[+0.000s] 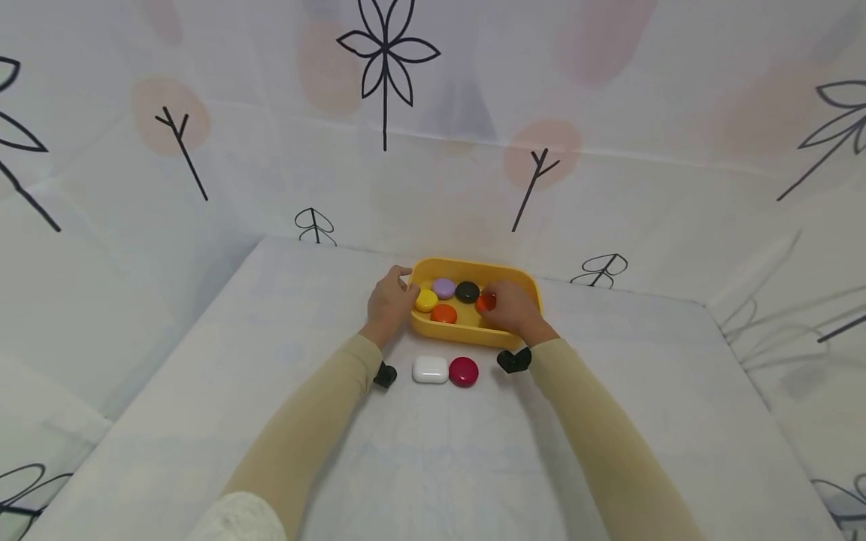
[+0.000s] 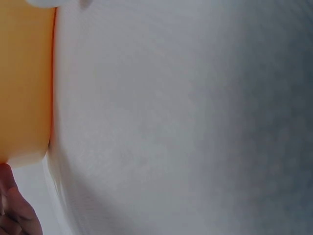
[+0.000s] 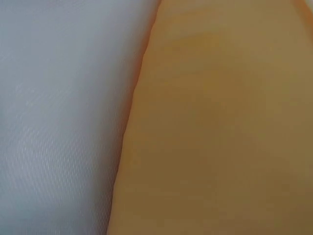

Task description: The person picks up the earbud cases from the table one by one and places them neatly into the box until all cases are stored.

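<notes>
A yellow tray stands at the back of the table. At its left end my left hand grips the rim, thumb beside a yellow round piece. Inside the tray, my right hand pinches a glossy orange-red piece, partly hidden by the fingers. Near it lie a black round piece, a lilac one and an orange one. The left wrist view has the tray's outer wall with fingertips at its end; in the right wrist view the tray wall fills much of the picture.
In front of the tray, a white rounded rectangular piece lies beside a dark red round piece. Black wrist-worn parts show below the wrists. The table has a pale cover, and patterned cloth rises behind it.
</notes>
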The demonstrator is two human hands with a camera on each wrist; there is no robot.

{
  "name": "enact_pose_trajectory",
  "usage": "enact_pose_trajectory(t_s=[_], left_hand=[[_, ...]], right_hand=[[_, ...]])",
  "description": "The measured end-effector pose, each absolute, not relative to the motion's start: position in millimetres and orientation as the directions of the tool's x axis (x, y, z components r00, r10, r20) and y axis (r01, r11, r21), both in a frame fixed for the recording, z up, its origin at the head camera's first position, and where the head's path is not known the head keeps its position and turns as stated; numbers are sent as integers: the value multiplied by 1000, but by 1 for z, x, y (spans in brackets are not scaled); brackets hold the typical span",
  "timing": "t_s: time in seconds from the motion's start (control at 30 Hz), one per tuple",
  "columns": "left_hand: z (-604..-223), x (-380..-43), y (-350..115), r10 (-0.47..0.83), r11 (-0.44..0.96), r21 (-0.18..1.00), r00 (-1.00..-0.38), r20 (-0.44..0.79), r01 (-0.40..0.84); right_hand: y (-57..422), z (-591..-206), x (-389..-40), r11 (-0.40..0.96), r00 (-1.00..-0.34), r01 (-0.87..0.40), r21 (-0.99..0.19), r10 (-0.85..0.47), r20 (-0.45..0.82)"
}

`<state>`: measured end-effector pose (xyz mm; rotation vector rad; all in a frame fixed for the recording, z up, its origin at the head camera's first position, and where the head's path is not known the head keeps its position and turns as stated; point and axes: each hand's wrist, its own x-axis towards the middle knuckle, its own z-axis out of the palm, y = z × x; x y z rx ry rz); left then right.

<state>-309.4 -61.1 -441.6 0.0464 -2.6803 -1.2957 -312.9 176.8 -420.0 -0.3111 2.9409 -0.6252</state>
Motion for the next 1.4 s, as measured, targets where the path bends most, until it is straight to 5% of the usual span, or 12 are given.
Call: enact_pose_trajectory(t_s=[1.0, 1.4], left_hand=[[-442, -310, -60, -107, 610, 792, -986, 128, 36], [-441, -311, -61, -107, 605, 796, -987, 120, 32]], right_hand=[[176, -425, -314, 901, -970, -133, -413, -203, -131], [178, -423, -314, 853, -978, -157, -498, -204, -42]])
